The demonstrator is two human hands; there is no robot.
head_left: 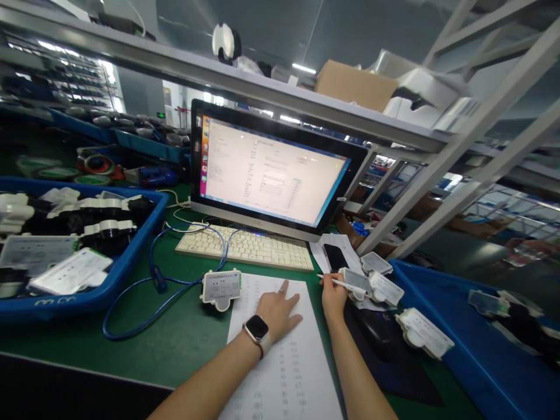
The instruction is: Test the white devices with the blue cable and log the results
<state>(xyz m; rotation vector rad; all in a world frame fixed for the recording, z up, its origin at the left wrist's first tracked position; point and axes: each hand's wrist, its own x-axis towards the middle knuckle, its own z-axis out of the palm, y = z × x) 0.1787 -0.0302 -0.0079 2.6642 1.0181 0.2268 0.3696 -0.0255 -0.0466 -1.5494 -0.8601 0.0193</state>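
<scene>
My left hand (279, 311) lies flat with fingers spread on a printed paper sheet (289, 373) on the green table; a smartwatch (257, 329) is on that wrist. My right hand (333, 293) is closed on a white pen (345, 284), its tip pointing left just past the sheet's right edge. A small white device (221, 287) with a label sits left of the sheet, joined to a blue cable (153, 274). Several similar white devices (385, 289) lie right of my right hand.
A monitor (271, 169) and cream keyboard (245, 248) stand behind the sheet. A phone (335, 256) lies by the keyboard. Blue trays of parts sit at left (109, 280) and right (472, 361). A black mouse (378, 335) rests on a dark pad. A metal shelf frame (459, 157) rises at right.
</scene>
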